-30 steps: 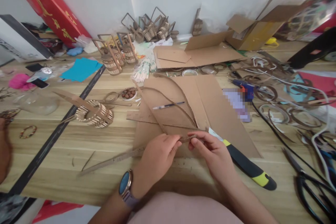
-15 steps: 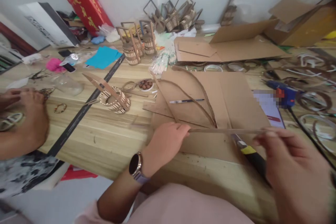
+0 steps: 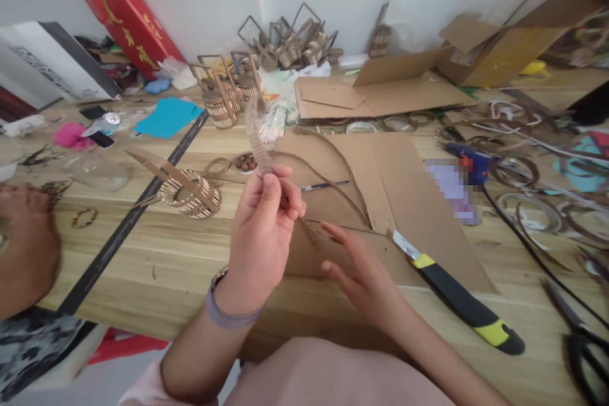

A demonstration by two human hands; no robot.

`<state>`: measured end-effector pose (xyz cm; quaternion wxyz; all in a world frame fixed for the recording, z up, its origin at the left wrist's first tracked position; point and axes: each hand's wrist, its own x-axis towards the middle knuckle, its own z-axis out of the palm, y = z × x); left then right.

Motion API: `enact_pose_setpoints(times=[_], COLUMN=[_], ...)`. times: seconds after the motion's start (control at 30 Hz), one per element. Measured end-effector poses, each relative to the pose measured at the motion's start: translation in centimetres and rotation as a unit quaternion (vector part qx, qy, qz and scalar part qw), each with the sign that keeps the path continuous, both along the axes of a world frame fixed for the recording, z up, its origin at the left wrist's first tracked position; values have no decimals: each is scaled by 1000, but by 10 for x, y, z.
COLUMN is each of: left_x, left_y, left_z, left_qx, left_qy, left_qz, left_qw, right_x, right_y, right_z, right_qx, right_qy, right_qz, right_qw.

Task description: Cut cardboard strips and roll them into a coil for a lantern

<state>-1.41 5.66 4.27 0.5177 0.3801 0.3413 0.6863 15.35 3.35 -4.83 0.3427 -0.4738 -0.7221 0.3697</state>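
Observation:
My left hand [image 3: 261, 222] is raised over the cardboard and closed around a thin brown woven strip [image 3: 259, 143]. One end of the strip rises blurred above the fist; the other hangs below it to the right. Just beside that lower end, my right hand [image 3: 364, 269] has its thumb and fingers apart and holds nothing. A yellow-and-black utility knife [image 3: 454, 295] lies on the right, its blade on the flat cardboard sheet [image 3: 404, 203]. More curved brown strips [image 3: 354, 171] and a pen [image 3: 328, 185] rest on that sheet.
Left of my hands stands a small woven basket [image 3: 190, 193]. Scissors [image 3: 578, 336] lie at the right edge, near a blue glue gun [image 3: 469, 162] with its cord. Another person's arm [image 3: 28, 254] rests at far left. Several finished baskets [image 3: 219, 104] stand behind.
The strip was stretched between both hands; now only my left hand holds it, lifted and turned upright. My right hand has let go and moved left, uncovering the knife. The view has shifted right.

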Motion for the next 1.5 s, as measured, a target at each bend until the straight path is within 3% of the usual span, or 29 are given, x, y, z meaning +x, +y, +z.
enact_pose_setpoints(times=[0.1,0.2,0.37,0.47,0.57,0.63,0.7,0.8,0.9,0.97,1.0,1.1,1.17,1.23,1.3,1.4,1.5], left_x=[4,7,2,-9,-21,-30,-38,-48,-48,-39,-31,-3,14,27,34,38,39], left_y=[-13,-32,-67,-87,-98,-98,-93,-84,-81,-78,-75,-55,-35,-19,-11,-13,-19], left_z=[10,8,-11,-23,-36,-47,-60,-73,-66,-53,-45,-34,-38,-47,-57,-63,-66], left_qx=[-9,-9,-25,-38,-1,-52,-164,-297,-358,-310,-251,29,134,137,100,59,47], left_qy=[-67,-62,18,96,163,169,148,142,253,347,394,522,592,660,690,680,649], left_qz=[3,23,79,80,97,87,86,16,-168,-260,-254,-153,-108,-110,-156,-184,-168], left_qw=[998,998,996,991,982,980,972,944,883,846,847,839,787,730,700,707,740], right_x=[5,22,37,36,37,39,42,45,47,48,47,47,47,49,50,48,42], right_y=[1,-3,-12,-13,-11,-9,-7,-5,-3,-2,-3,-4,-6,-8,-11,-14,-15], right_z=[2,7,9,6,2,2,2,-2,-9,-11,-11,-5,0,2,-1,-6,-4], right_qx=[-2,-62,-166,-197,-238,-254,-255,-237,-195,-160,-145,-124,-133,-138,-125,-85,-52], right_qy=[43,114,283,324,333,321,281,200,130,90,73,54,64,70,64,53,31], right_qz=[13,16,18,5,-13,-25,-34,-52,-97,-113,-112,-82,-67,-87,-148,-222,-223], right_qw=[999,991,944,925,912,912,925,949,967,976,980,987,987,984,979,970,973])
